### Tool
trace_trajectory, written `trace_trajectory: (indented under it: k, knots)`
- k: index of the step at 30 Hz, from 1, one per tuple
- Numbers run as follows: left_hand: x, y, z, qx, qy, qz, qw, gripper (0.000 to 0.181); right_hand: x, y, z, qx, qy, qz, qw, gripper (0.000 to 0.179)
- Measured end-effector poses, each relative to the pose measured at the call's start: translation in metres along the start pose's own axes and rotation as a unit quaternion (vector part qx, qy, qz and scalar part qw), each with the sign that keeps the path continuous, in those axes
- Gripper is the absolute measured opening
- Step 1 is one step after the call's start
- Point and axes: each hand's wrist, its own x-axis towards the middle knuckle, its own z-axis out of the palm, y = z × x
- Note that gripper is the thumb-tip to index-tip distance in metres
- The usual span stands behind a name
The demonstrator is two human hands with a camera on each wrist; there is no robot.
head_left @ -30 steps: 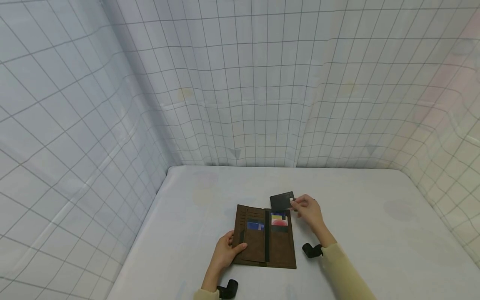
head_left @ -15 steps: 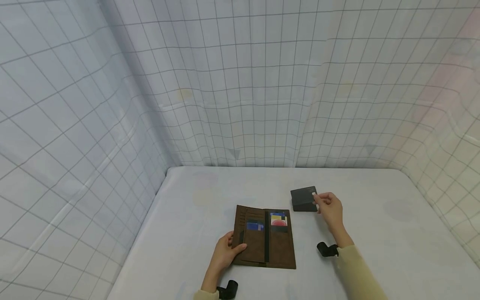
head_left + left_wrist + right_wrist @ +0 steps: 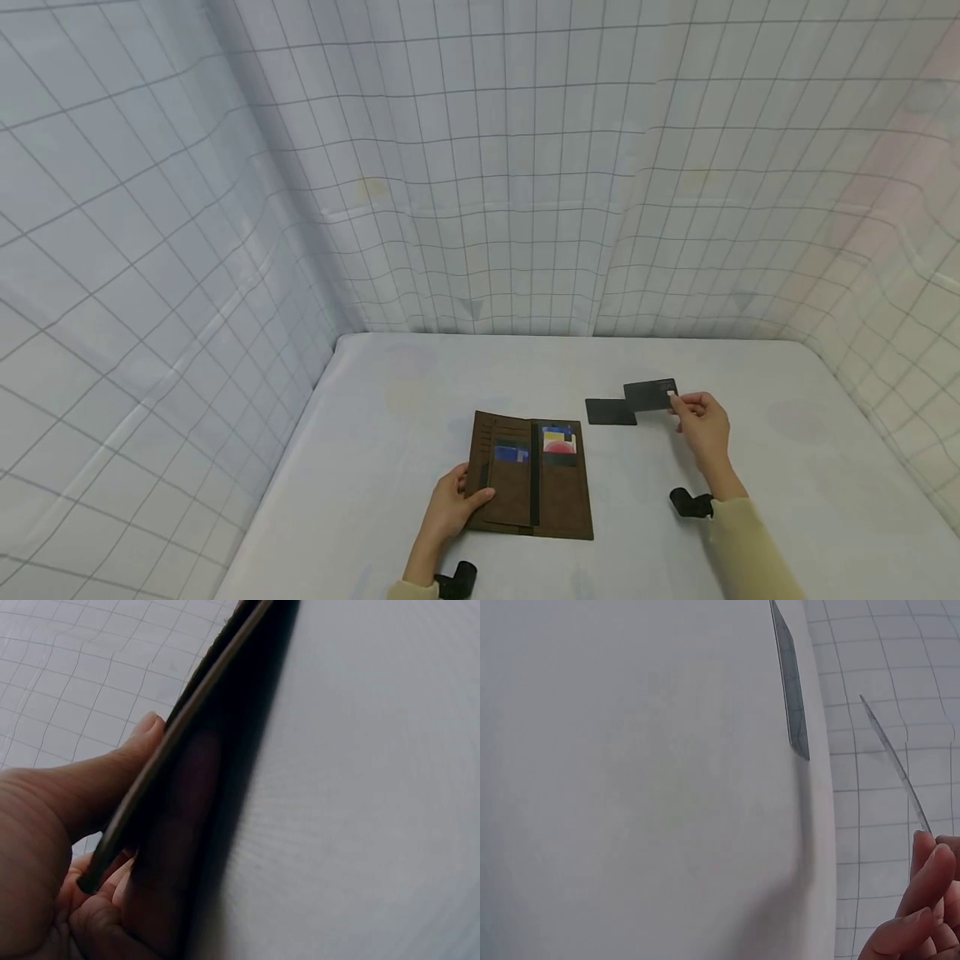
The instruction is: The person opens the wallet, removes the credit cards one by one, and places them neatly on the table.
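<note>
Matt leather-look wallet (image 3: 562,498), smooth plastic card (image 3: 647,396)

A brown wallet (image 3: 517,483) lies spread open on the tabletop (image 3: 405,392), its 9 o'clock edge gripped by the left hand (image 3: 447,506), colourful cards (image 3: 559,445) in both halves. Toward its 2 o'clock, one dark card (image 3: 609,412) rests flat; just beyond, another dark card (image 3: 647,396) is raised, pinched in the right hand (image 3: 705,427).

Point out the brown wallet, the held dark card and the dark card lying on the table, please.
Brown wallet (image 3: 513,485), head view: lower left panel.
Held dark card (image 3: 647,396), head view: middle of its face.
Lying dark card (image 3: 610,412), head view: middle of its upper face.
</note>
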Motion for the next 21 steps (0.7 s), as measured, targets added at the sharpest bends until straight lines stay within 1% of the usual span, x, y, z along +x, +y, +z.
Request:
trace_trajectory:
  k: [4,8,15,21]
  knots:
    - [0.0,0.0,0.0,-0.012,-0.004,0.001,0.9999,0.063,0.002,0.006,-0.007,-0.01,-0.007,0.004,0.9999,0.026]
    - [0.0,-0.001,-0.001,-0.022,-0.01,0.004,0.9997,0.062,0.002,0.008,-0.013,-0.021,-0.013,0.008,0.9997,0.027]
    - [0.001,-0.001,-0.001,-0.02,-0.009,0.004,0.9998,0.061,0.003,0.014,-0.019,-0.039,-0.009,0.017,0.9991,0.027]
    - [0.004,-0.006,0.0,-0.026,-0.013,0.004,0.9996,0.059,0.004,0.02,-0.022,-0.059,-0.016,0.026,0.9978,0.028]
